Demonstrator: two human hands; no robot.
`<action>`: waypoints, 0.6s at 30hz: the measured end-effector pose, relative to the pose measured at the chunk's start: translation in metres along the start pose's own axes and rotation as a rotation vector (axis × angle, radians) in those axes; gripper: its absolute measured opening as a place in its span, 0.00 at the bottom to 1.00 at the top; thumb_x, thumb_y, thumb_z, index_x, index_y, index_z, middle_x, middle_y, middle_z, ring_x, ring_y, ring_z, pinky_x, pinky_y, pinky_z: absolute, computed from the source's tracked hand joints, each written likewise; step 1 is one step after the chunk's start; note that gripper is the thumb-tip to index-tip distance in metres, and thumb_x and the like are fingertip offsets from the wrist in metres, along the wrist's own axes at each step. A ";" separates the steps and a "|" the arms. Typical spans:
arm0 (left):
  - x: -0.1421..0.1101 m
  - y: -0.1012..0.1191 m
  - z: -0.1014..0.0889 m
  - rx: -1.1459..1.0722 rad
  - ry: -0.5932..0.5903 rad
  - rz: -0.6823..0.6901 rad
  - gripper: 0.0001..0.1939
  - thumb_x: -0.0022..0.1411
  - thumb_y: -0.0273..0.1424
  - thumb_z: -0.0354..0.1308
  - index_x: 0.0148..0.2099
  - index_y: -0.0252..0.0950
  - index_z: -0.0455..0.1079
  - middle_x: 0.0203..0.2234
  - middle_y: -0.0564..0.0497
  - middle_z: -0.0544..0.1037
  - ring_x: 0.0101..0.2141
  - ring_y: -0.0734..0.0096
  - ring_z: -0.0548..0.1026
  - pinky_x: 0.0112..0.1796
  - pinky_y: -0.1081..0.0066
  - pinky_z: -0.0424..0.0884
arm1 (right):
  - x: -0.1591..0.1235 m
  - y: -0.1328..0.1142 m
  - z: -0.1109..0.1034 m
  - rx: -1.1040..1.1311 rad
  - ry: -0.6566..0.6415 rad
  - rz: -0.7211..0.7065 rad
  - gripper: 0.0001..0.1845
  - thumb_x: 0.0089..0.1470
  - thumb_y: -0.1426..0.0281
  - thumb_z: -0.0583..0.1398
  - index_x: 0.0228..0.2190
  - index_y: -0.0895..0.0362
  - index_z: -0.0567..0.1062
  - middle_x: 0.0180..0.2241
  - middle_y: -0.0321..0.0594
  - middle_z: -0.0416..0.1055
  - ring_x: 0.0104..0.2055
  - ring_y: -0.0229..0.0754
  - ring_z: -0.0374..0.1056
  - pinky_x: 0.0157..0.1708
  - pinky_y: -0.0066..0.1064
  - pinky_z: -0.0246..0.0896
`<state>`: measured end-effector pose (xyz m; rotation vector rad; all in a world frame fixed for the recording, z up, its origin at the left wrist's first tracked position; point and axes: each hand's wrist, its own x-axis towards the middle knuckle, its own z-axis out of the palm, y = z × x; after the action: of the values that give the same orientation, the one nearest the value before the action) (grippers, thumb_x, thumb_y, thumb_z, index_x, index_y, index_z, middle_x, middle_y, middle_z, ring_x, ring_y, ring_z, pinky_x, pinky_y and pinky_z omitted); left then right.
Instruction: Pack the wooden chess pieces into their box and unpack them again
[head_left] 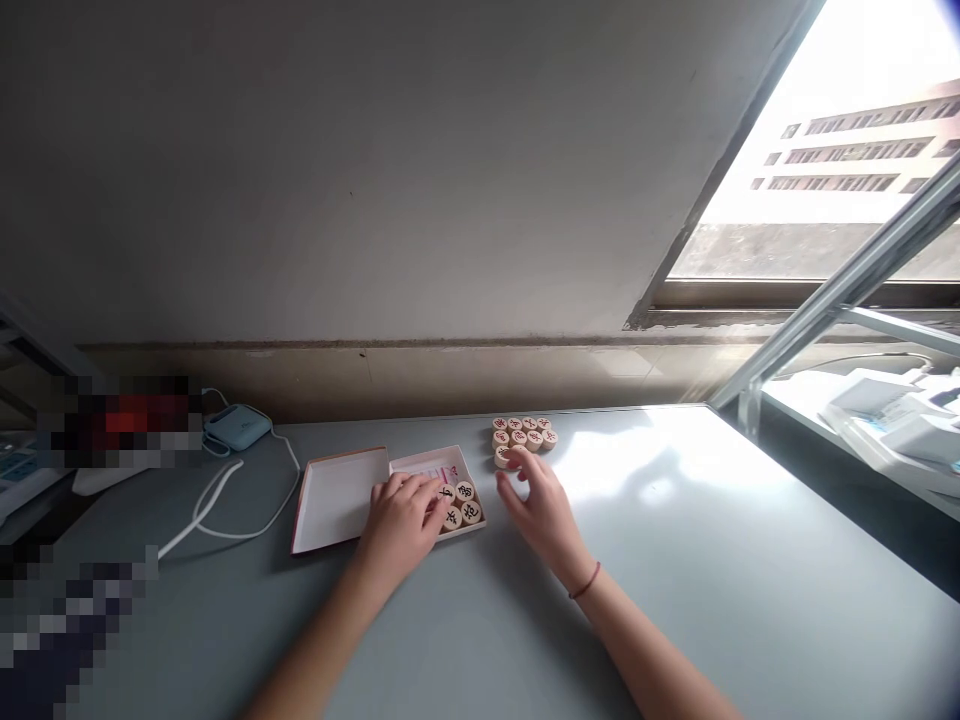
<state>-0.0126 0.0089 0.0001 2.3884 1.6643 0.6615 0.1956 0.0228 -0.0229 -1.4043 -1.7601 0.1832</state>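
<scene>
Head view: right hand (541, 505) at the near red-marked disc (502, 459) on the table (720, 570), left hand (403, 512) over the box (427, 459), can't tell either grip; disc likely light, hard, smooth, pinch rim.

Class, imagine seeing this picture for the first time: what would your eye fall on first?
Probably the bright window at the upper right. Next, at mid-desk, the left hand over the box with dark-marked pieces, and the right hand at the near side of the red-marked pieces, which sit in rows right of the box.
</scene>
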 end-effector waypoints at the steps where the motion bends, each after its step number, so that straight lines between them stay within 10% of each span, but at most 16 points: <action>1: 0.001 0.002 -0.001 0.008 -0.037 0.000 0.13 0.65 0.35 0.48 0.46 0.41 0.72 0.41 0.48 0.80 0.44 0.59 0.72 0.43 0.61 0.64 | -0.002 -0.007 0.001 0.033 -0.042 -0.006 0.10 0.57 0.69 0.53 0.42 0.54 0.68 0.36 0.43 0.72 0.37 0.44 0.68 0.34 0.34 0.64; 18: 0.003 0.018 -0.010 -0.639 -0.005 -0.174 0.12 0.61 0.38 0.53 0.44 0.39 0.69 0.35 0.50 0.79 0.37 0.68 0.77 0.39 0.69 0.73 | -0.010 -0.043 0.000 0.131 -0.097 -0.359 0.15 0.56 0.75 0.56 0.46 0.53 0.67 0.44 0.44 0.72 0.43 0.44 0.68 0.41 0.36 0.66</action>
<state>-0.0013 0.0038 0.0167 1.7739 1.3617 0.9725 0.1640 -0.0015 -0.0027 -0.9816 -2.0093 0.1712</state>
